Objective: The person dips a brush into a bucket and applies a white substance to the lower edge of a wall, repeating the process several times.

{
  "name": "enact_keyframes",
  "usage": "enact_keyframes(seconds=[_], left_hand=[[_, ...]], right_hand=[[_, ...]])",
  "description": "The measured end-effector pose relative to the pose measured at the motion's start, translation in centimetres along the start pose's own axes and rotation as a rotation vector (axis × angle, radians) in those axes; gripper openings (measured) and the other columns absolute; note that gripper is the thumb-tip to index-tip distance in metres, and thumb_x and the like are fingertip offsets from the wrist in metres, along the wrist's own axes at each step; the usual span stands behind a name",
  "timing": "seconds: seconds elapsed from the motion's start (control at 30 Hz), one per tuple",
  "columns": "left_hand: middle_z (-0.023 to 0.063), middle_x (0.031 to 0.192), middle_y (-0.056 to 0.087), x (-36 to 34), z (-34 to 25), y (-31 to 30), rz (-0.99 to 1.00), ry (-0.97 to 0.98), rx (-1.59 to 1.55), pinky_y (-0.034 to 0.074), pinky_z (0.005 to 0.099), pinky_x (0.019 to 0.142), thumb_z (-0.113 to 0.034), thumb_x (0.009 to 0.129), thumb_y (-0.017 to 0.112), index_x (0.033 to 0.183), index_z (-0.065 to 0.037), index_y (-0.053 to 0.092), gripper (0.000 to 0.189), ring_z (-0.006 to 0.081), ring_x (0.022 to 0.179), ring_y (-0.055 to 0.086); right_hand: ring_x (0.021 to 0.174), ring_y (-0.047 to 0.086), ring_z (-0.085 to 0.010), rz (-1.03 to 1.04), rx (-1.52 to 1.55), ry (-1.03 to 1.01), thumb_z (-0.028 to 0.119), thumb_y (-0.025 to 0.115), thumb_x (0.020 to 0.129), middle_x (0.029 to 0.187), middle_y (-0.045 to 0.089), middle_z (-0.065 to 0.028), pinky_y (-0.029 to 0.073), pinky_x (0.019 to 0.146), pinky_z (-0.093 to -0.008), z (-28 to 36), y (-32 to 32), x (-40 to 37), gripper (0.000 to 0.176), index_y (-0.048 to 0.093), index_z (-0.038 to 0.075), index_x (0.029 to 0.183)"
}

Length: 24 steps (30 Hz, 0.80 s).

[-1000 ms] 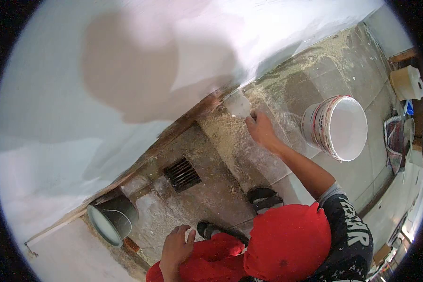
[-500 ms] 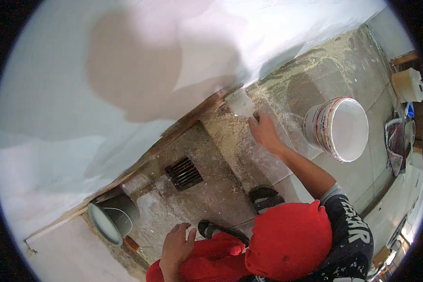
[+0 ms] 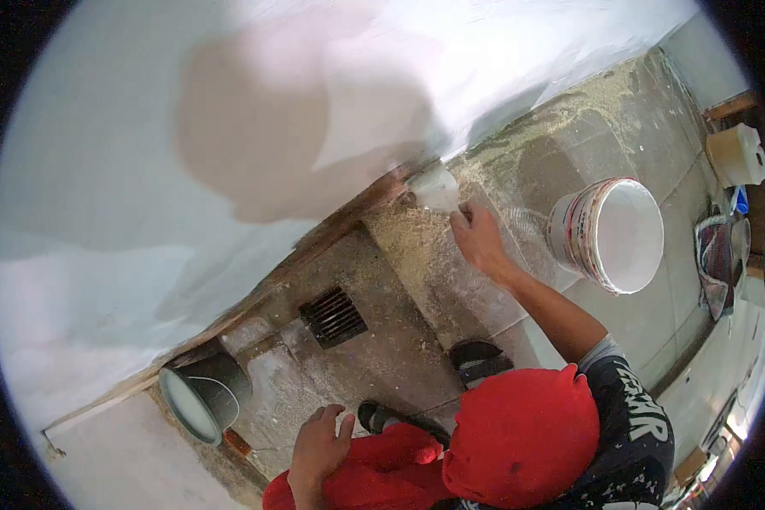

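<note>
My right hand [image 3: 478,238] is closed on a pale, flat scraper-like plate [image 3: 434,187], whose far edge is at the base of the white wall [image 3: 255,110]. Sandy debris lies on the tiled floor [image 3: 399,297] just below it. My left hand [image 3: 319,446] rests by my red-clothed knee [image 3: 391,450], holding nothing, with the thumb apart from the fingers. A large white bucket [image 3: 603,234] stands to the right of my right forearm.
A floor drain grate [image 3: 334,317] lies between my hands. Against the wall at lower left is a dark bucket [image 3: 204,399], with a brick-coloured piece [image 3: 237,442] beside it. A yellowish container [image 3: 737,155] and a crumpled cloth [image 3: 716,263] are at the far right.
The plate in my right hand has shifted and tilted slightly at the wall's base. My left hand has stayed in place.
</note>
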<state>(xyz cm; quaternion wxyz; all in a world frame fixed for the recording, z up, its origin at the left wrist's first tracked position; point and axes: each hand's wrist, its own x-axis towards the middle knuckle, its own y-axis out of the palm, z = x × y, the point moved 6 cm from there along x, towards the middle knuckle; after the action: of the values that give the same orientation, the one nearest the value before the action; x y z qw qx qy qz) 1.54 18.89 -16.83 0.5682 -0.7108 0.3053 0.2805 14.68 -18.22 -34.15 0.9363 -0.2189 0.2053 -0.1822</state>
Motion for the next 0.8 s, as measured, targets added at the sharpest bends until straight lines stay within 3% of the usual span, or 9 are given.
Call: enact_keyframes(seconds=[0.13,0.47,0.57,0.77,0.8], left_hand=[[0.0258,0.11,0.066,0.0,-0.3,0.0,0.0,-0.008,0.008,0.05,0.0501,0.089,-0.032,0.098,0.054,0.115,0.002,0.062,0.039,0.0442,0.102,0.063],[0.0232,0.116,0.065,0.1,-0.7,-0.3,0.024,-0.037,0.039,0.049,0.0471,0.094,-0.035,0.101,0.052,0.118,-0.002,0.063,0.039,0.0417,0.109,0.062],[0.0234,0.116,0.065,0.1,-0.8,-0.1,0.048,-0.063,0.032,0.049,0.0474,0.094,-0.035,0.101,0.052,0.119,-0.002,0.063,0.039,0.0421,0.109,0.062],[0.0234,0.117,0.065,0.3,-0.7,0.0,0.05,-0.051,0.039,0.049,0.0474,0.094,-0.035,0.101,0.051,0.118,-0.001,0.063,0.04,0.0422,0.109,0.062],[0.0234,0.118,0.065,0.3,-0.6,0.0,0.033,-0.044,0.036,0.049,0.0471,0.095,-0.035,0.101,0.051,0.118,0.0,0.062,0.04,0.0421,0.11,0.062]], right_hand=[[0.095,0.066,-0.0424,-0.07,0.177,-0.056,0.026,0.059,0.091,0.098,0.068,-0.0277,0.05,0.086,-0.0465,0.9,-1.2,-1.2,0.035,0.064,-0.006,0.104],[0.093,0.066,-0.0413,-0.076,0.015,-0.011,0.025,0.059,0.091,0.094,0.068,-0.0268,0.05,0.083,-0.0469,-1.4,-0.1,-0.1,0.033,0.064,-0.005,0.102],[0.087,0.066,-0.0398,-0.117,0.05,-0.045,0.025,0.058,0.091,0.092,0.067,-0.0265,0.049,0.081,-0.0465,1.4,-1.3,-0.3,0.031,0.065,-0.004,0.1],[0.071,0.06,-0.0305,-0.188,0.253,-0.224,0.02,0.06,0.091,0.08,0.063,-0.0223,0.047,0.069,-0.0417,2.0,-2.2,-2.3,0.027,0.063,-0.005,0.1],[0.073,0.057,-0.0211,-0.152,0.27,-0.189,0.021,0.058,0.095,0.08,0.063,-0.0155,0.047,0.069,-0.0362,2.4,-2.4,-3.0,0.028,0.062,-0.005,0.104]])
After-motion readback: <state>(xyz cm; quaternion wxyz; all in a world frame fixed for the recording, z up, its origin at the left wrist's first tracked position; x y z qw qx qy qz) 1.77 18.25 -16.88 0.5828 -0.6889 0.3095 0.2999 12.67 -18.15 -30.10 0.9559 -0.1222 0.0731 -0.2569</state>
